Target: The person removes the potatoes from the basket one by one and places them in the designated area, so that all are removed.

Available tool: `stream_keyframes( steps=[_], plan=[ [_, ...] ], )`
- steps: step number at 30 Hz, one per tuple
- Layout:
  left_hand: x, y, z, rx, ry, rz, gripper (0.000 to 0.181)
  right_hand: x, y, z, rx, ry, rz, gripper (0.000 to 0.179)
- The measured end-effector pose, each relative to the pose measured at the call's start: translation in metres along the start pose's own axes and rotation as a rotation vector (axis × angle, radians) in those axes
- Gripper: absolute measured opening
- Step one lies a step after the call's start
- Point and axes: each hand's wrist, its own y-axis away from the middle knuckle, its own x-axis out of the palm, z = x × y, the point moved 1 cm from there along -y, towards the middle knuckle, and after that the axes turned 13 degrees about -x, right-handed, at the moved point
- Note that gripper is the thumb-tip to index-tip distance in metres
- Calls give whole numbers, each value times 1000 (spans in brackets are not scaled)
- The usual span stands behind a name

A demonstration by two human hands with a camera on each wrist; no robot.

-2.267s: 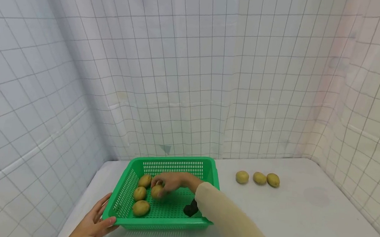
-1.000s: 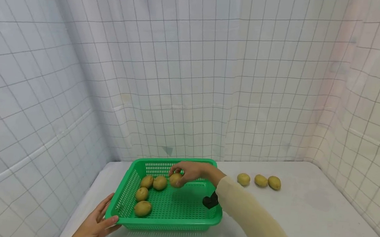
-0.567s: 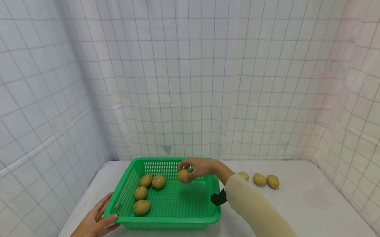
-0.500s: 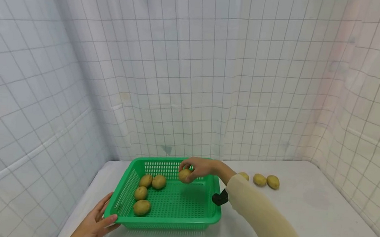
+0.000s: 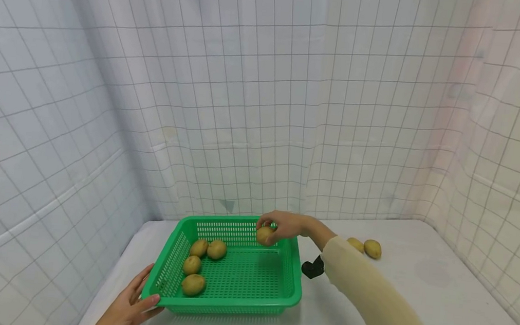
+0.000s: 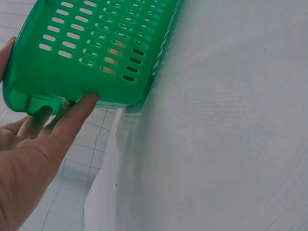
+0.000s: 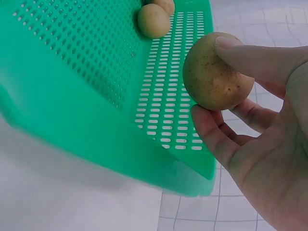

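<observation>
My right hand [image 5: 284,224] pinches a round tan potato [image 7: 214,72] between thumb and fingertips, above the back right part of a green perforated plastic basket [image 5: 229,300]. In the right wrist view the potato hangs clear of the basket's floor. At the basket's near left corner my left hand [image 5: 125,305] grips the rim, thumb on top; the left wrist view shows its fingers against the outer wall. Several potatoes lie along the basket's left side, including one at the back [image 5: 216,250] and one at the front [image 5: 193,284].
On the white table [image 5: 396,303], right of the basket, lie potatoes such as the far right one [image 5: 372,249]; my right sleeve partly covers that group. Gridded white sheeting [image 5: 265,106] encloses the table behind and at both sides. A black wrist device [image 5: 313,268] hangs under my right forearm.
My right hand has lifted the potato from among the others in the basket and carried it right and upward towards the back right rim. My left hand keeps its hold on the corner.
</observation>
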Motion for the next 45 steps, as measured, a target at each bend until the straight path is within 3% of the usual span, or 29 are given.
stream_keyframes(
  steps=[30,45],
  plan=[
    [-4,-5,3,-20,15,-2,87,-32,53,-21,134,-7,-146,41],
    [-2,-4,2,-13,11,-11,87,-48,101,-48,213,13,-232,43]
  ],
)
